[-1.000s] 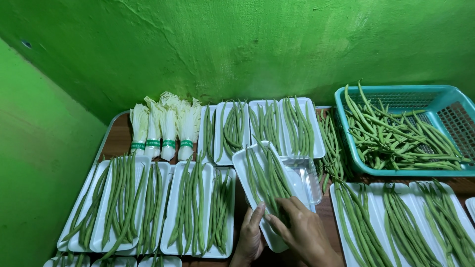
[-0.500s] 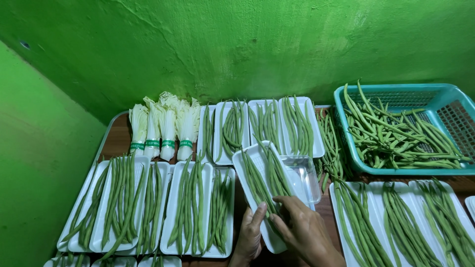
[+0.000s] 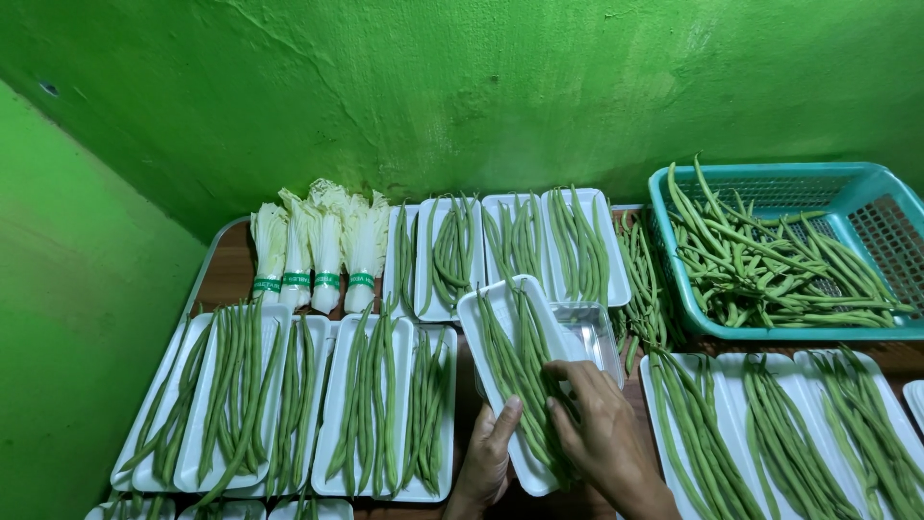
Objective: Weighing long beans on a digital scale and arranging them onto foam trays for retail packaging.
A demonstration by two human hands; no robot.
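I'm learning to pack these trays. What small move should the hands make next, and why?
Probably nudge the beans straight with the right hand. The left hand steadies the white tray, which sits tilted on the clear box, and the beans lie slightly askew.

Bright green paint, mottled in places, covered the wall [image 3: 500,87]. Green beans [image 3: 525,376] lay on a white foam tray [image 3: 481,313] held over the brown tabletop [image 3: 231,274]. More white trays [image 3: 371,481] of green beans lined its front edge. A teal basket [image 3: 770,183] with a latticed wall sat at the right edge. Near the back edge, pale cream cabbages [image 3: 318,241] wore green bands, apparently printed in white.
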